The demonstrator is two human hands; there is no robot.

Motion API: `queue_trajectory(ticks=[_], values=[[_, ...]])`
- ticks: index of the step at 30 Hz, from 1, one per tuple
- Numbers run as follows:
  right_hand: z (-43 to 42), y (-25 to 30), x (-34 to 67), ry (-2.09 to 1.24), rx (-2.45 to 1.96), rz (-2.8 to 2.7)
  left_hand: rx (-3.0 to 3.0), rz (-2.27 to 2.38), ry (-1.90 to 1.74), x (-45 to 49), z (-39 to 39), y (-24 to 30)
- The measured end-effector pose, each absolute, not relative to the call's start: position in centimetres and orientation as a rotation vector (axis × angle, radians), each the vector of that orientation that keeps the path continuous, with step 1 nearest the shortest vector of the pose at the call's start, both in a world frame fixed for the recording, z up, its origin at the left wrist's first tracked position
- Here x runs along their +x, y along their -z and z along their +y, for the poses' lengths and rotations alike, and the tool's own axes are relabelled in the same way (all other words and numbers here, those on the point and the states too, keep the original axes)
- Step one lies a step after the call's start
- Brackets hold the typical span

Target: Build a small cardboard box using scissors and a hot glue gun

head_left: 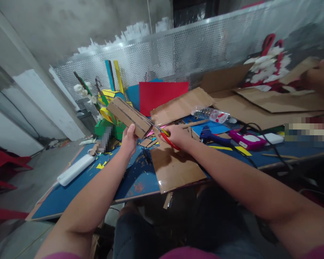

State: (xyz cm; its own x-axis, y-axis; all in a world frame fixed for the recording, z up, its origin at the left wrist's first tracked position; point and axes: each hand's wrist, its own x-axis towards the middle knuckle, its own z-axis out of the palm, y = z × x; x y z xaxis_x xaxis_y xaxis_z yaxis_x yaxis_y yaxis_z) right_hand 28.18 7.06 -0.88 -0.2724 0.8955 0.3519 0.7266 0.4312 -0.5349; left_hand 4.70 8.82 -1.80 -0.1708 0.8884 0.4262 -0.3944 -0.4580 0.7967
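My left hand grips a piece of brown cardboard with dark lines along it, thumb on top, held tilted above the table. In my right hand is a pair of scissors with red and yellow handles. Their blades point left and meet the cardboard's right edge; whether they cut into it I cannot tell. Below my right hand a flat cardboard sheet lies at the table's front edge. Behind my hands rest another cardboard piece and a red sheet.
On the blue table are paper scraps, a white power strip, a dark blue glue gun, a purple device and a plastic bottle. A perforated metal panel stands behind. Another person's hand holds cardboard at right.
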Motion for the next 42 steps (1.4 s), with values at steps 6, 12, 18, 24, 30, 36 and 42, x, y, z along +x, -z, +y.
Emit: queue_trajectory(ticks=[6,12,18,24,30,36,42], values=[[6.7,0.6,27.8,-0.221,-1.467,-2.059,1.104,0.635,-1.756,4.8,9.0,1.7],[6.6,0.2,27.3,-0.194,-1.44,-2.134,1.04,0.632,-1.721,4.7,8.9,1.4],[7.1,0.3,27.5,-0.193,-1.439,-2.121,1.038,0.661,-1.687,4.9,8.9,1.5],[6.7,0.3,28.1,-0.279,-1.385,-2.147,1.038,0.664,-1.729,4.2,9.5,1.6],[6.9,0.3,28.3,-0.332,-1.363,-2.146,1.171,0.71,-1.736,3.6,10.0,2.3],[7.0,0.3,28.2,-0.28,-1.505,-2.092,1.261,0.721,-1.562,4.5,9.4,3.1],[6.9,0.1,28.3,-0.235,-1.503,-2.116,1.281,0.692,-1.6,4.5,9.3,3.0]])
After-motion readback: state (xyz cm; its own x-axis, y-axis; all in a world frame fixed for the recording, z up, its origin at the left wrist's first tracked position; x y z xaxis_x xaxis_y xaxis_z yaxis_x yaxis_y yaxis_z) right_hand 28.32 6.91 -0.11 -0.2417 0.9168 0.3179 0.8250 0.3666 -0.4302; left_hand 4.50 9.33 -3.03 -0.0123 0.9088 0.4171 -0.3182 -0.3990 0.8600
